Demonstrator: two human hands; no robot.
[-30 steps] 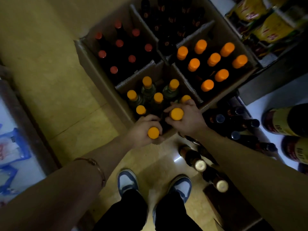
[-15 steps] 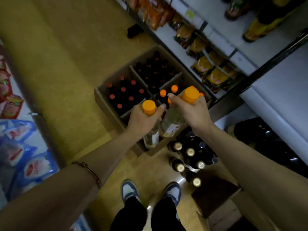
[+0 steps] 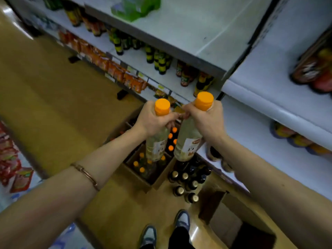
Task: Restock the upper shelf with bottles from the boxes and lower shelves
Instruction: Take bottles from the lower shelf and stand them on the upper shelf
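L hand (image 3: 152, 119) grips the neck of a clear bottle (image 3: 155, 148) w/ orange cap, fingers curled round it just below the cap. R hand (image 3: 204, 117) grips a second clear bottle (image 3: 186, 146) the same way, also orange-capped. Both bottles hang roughly upright, side by side, close but body-to-body contact can't be told; thumbs of the two hands nearly meet between the necks. Both have a pale label low on the body. Bracelet (image 3: 86, 174) on L forearm.

Bottles are held in the air above a cardboard box (image 3: 136, 175) on the floor, which has more orange-capped bottles in its compartments. Just R of the box, a cluster of dark bottles (image 3: 186, 180) w/ light caps stands on the floor. Another box (image 3: 233, 223) sits lower R, contents not clear.

Upper shelf (image 3: 188, 29) is ahead and above the hands, mostly bare grey surface, green pack (image 3: 134, 7) at its far end, blurred. Shelf below it carries dark bottles w/ yellow labels and orange packets. White shelves (image 3: 269, 78) to the R. Shoes (image 3: 182, 220) at the bottom edge.
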